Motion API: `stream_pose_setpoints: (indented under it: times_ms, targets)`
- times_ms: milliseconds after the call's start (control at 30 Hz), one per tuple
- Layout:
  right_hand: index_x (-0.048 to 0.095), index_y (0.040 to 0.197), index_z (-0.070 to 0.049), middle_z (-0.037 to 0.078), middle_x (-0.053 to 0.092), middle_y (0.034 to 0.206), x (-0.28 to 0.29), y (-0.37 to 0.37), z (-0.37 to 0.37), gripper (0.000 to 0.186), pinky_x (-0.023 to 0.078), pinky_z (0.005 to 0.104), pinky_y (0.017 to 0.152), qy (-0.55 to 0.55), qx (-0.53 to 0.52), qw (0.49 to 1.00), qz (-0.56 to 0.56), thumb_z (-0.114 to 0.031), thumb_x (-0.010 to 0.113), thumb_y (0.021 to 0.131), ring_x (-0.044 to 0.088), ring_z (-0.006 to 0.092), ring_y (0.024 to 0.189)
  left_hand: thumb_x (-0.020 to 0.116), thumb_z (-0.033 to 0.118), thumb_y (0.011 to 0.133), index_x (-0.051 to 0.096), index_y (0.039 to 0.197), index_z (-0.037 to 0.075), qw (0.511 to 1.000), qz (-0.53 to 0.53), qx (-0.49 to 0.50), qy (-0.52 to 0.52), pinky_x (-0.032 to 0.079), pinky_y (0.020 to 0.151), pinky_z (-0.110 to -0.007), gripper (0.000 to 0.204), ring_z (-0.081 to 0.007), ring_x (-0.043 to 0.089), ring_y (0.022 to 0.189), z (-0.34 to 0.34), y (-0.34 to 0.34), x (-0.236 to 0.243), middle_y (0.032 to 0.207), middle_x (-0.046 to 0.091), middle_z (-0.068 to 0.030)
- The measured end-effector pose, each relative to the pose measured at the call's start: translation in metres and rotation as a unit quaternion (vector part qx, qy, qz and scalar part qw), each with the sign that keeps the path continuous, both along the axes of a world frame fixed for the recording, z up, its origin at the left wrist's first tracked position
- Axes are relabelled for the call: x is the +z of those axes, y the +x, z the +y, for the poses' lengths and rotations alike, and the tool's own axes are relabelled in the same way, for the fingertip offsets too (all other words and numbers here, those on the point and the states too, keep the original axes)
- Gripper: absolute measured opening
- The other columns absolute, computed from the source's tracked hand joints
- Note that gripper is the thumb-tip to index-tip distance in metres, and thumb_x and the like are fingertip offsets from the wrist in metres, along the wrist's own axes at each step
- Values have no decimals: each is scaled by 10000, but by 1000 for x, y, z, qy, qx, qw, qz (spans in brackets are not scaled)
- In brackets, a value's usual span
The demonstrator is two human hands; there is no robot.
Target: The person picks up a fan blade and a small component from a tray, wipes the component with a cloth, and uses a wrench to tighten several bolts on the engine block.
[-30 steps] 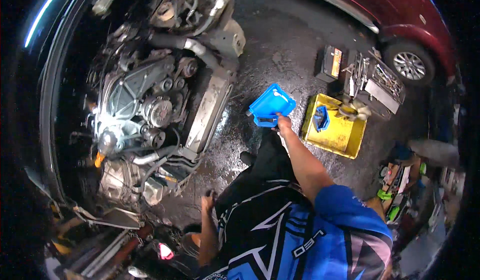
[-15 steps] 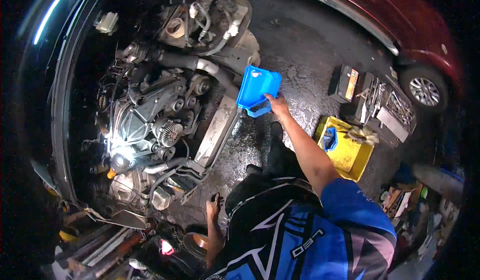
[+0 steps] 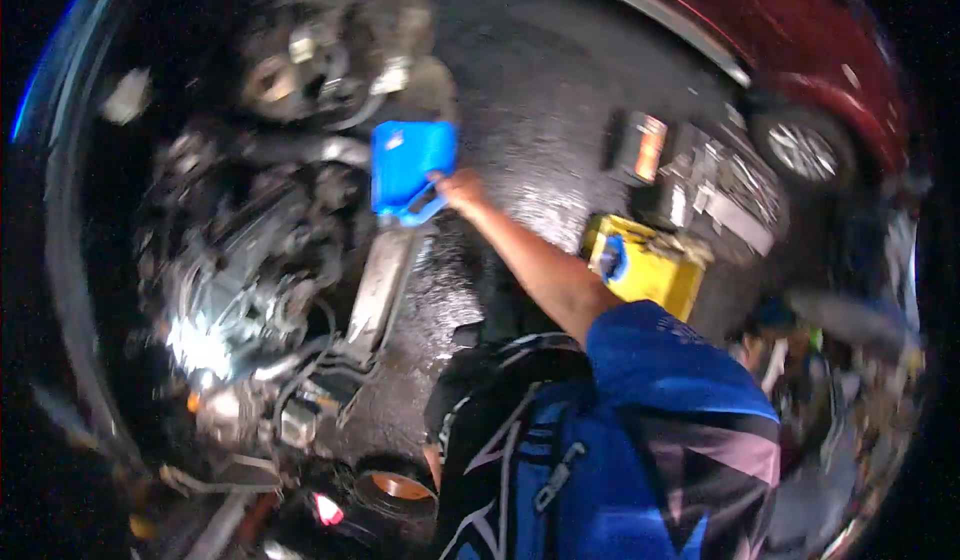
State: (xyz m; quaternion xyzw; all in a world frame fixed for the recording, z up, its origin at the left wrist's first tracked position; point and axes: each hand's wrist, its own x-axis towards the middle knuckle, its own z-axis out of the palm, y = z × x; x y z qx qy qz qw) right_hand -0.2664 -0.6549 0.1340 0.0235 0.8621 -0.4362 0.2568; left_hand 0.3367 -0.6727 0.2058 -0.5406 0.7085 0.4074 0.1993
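Note:
My right hand (image 3: 460, 190) is closed around the handle of a blue plastic jug (image 3: 412, 155), which looks cut open on one side. I hold it out at arm's length, above the front end of the exposed engine (image 3: 250, 250). A pale front crossmember (image 3: 380, 285) runs just below the jug. Motion smears the engine parts. Of my left arm only a sliver (image 3: 432, 463) shows beside my shirt; the hand itself is hidden.
To the right stand a yellow tub (image 3: 655, 280) with a blue piece in it, a dark box with an orange label (image 3: 640, 150) and a tray of tools (image 3: 730, 190). Beyond them is a red car (image 3: 800, 40). A round brownish pan (image 3: 397, 485) sits low at left.
The view has swung, shifting the scene left and blurring it. My right hand still holds the jug, now farther left in view. My left hand has dropped out of sight.

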Motion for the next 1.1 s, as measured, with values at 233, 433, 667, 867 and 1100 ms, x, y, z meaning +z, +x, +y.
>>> stream_pose_setpoints:
  times_ms: [233,433,667,867,1100]
  targets:
    - [655,983,-5,228,671,917,-65,58,89,578,500,485,714,32,93,992,-77,-564,585,852,652,373,855,572,407,942,648,1045,-63,998,-45,10,45,489,646,-356,488,-212,660,736,10,10,2,851,702,-139]
    - [577,1133,34,195,669,987,-100,94,87,543,564,417,598,32,119,989,-84,-406,679,833,686,322,738,566,373,956,649,1077,-56,982,59,178,29,522,673,-330,454,-201,680,784,-50,-54,48,909,702,-143]
    - [433,1343,18,246,615,1204,-96,63,20,841,501,473,909,160,225,957,-93,-563,673,784,621,388,1090,528,379,970,629,1142,-49,972,120,195,-44,529,748,-338,472,-204,693,850,-50,-99,71,919,714,-154]
    - [464,1349,-30,233,605,1238,-95,47,-55,816,465,475,955,166,287,940,-83,-573,674,777,586,395,1145,544,347,946,657,1060,-44,958,33,284,-30,516,731,-354,423,-215,687,790,42,-14,62,870,712,-155]
    - [413,1389,13,257,546,1311,-123,11,-70,900,433,459,1002,179,302,935,43,-593,679,780,542,386,1208,621,266,935,655,987,2,900,71,426,55,478,534,-302,272,-149,612,611,158,40,45,802,691,-95]
